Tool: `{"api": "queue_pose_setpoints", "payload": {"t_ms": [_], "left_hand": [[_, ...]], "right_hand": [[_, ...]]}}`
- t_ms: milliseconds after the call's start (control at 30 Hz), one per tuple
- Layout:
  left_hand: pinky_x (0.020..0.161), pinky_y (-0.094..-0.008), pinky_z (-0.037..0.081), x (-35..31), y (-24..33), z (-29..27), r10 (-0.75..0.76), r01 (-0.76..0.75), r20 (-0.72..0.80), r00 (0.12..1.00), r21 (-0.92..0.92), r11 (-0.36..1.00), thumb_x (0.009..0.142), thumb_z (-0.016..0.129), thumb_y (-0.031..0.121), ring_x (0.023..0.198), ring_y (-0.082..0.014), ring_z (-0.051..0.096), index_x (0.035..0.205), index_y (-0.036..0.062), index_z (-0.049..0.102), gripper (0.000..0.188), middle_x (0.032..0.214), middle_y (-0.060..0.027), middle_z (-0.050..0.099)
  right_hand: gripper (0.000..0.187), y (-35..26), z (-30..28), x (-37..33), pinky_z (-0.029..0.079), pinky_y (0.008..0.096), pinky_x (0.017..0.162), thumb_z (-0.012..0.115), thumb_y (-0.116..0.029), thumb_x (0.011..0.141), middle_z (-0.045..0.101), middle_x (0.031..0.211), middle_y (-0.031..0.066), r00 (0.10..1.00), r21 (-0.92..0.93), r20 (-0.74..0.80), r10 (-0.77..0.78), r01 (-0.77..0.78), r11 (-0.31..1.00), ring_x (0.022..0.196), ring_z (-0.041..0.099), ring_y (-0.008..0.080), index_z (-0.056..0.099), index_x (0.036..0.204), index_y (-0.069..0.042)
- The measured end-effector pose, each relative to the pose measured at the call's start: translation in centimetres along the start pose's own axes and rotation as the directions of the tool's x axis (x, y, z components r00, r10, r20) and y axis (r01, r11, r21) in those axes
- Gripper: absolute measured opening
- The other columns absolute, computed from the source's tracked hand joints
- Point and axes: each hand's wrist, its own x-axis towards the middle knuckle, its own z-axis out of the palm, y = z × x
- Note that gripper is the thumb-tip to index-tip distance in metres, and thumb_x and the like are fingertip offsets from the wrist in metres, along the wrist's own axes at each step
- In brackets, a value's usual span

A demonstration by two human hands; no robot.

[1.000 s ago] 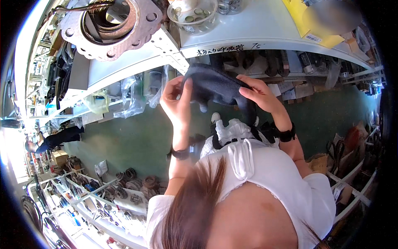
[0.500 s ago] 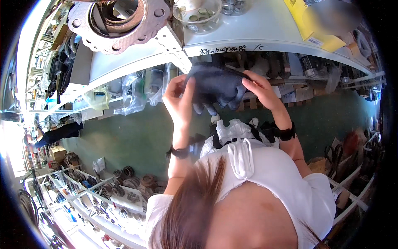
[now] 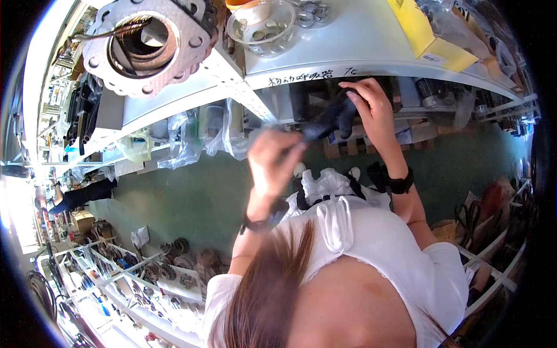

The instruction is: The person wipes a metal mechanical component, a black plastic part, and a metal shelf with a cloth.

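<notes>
A dark blue-black glove (image 3: pixel 328 122) is bunched and stretched between my two hands, in front of the white shelf edge. My right hand (image 3: pixel 374 107) pinches its upper right end between thumb and fingers. One loose finger of the glove hangs just below that grip. My left hand (image 3: pixel 275 159) is smeared by motion, but its fingers look closed on the glove's lower left end. Dark bands circle both my wrists.
On the white shelf (image 3: pixel 348 52) ahead stand a clear plastic tub (image 3: pixel 264 43) of small metal rings and a yellow box (image 3: pixel 420 35). A round metal flange (image 3: pixel 145 49) sits at upper left. Racks of parts (image 3: pixel 133 272) line the green floor (image 3: pixel 174 191) behind.
The glove was spread wide with its fingers hanging down; now it is bunched and narrower. My left hand has moved down and right, while my right hand has risen slightly.
</notes>
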Motion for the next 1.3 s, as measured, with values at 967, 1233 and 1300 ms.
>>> {"api": "queue_pose_setpoints", "payload": {"t_ms": [967, 1233, 1300], "left_hand": [[0.09, -0.0295, 0.036, -1.3, -6.6, 10.4, -0.259, 0.613, 0.688, 0.678, -0.334, 0.717, 0.075, 0.062, 0.005, 0.106, -0.0202, 0.048, 0.117, 0.0014, 0.043, 0.046, 0.115, -0.0112, 0.05], [0.09, -0.0301, 0.036, 1.9, -3.7, 13.1, -0.014, 0.389, 0.562, 0.827, -0.555, 0.735, 0.071, 0.064, 0.0, 0.101, -0.0187, 0.049, 0.115, 0.0, 0.044, 0.049, 0.115, -0.0102, 0.049], [0.085, -0.03, 0.039, 2.5, -3.3, 13.3, 0.052, 0.443, 0.681, 0.73, -0.53, 0.723, 0.068, 0.067, 0.003, 0.097, -0.0203, 0.05, 0.111, 0.001, 0.048, 0.047, 0.111, -0.0112, 0.05]], "right_hand": [[0.026, 2.8, -8.6, -1.1, 0.049, 0.0295, 0.074, 0.045, -0.009, 0.086, 0.054, 0.095, 0.0102, 0.914, 0.866, 0.098, 0.394, -0.273, 0.419, 0.083, 0.057, 0.0183, 0.048, 0.11, 0.0], [0.022, 4.6, -11.8, -1.8, 0.04, 0.032, 0.06, 0.043, -0.021, 0.088, 0.044, 0.073, 0.0042, 0.949, 0.864, 0.075, 0.307, -0.216, 0.456, 0.066, 0.044, 0.0204, 0.05, 0.107, -0.012], [0.02, 4.7, -12.7, -1.7, 0.035, 0.0308, 0.057, 0.043, -0.023, 0.088, 0.04, 0.069, 0.0028, 0.961, 0.821, 0.072, 0.267, -0.209, 0.531, 0.064, 0.039, 0.0194, 0.051, 0.105, -0.016]]}}
